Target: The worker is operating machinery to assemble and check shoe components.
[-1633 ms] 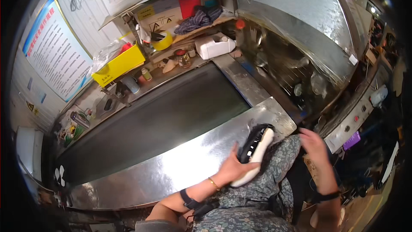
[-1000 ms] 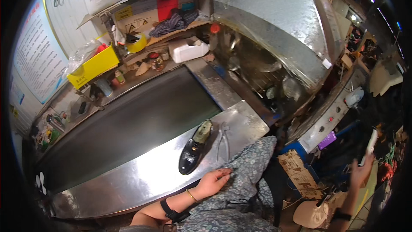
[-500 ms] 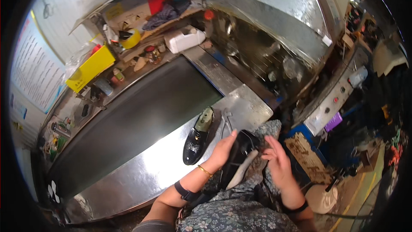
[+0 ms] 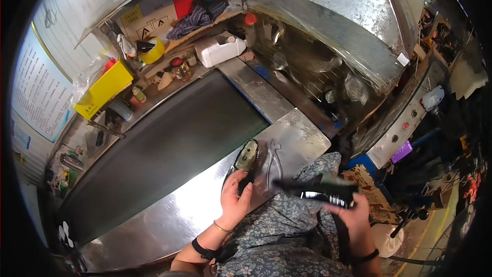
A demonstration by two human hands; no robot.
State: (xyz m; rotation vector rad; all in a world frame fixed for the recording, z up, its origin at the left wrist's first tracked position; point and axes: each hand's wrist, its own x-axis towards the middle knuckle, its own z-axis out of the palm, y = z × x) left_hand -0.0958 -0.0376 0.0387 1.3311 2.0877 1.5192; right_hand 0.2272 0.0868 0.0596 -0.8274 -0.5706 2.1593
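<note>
A glossy black shoe (image 4: pixel 248 158) with a greenish shoe last inside it lies on the shiny metal ledge (image 4: pixel 169 210). My left hand (image 4: pixel 236 201) reaches over its front part, fingers curled around it and thumb on the near side, so the toe is hidden. Over my lap, my right hand (image 4: pixel 354 216) grips a second black shoe (image 4: pixel 328 191) by one end, at the right. That shoe is held roughly level and smeared by motion. Metal pincers (image 4: pixel 274 161) lie on the ledge, just right of the first shoe.
A dark conveyor belt (image 4: pixel 174 138) runs beyond the ledge. Behind it stand a yellow bin (image 4: pixel 105 88), a white plastic jug (image 4: pixel 220 50) and small bottles. A metal hood (image 4: pixel 328 15) rises at the back; a control panel (image 4: pixel 400 133) with buttons is at right.
My left hand has left the second shoe and moved left onto the shoe on the ledge. My right hand, open before, now holds the second shoe, which has swung right and turned level.
</note>
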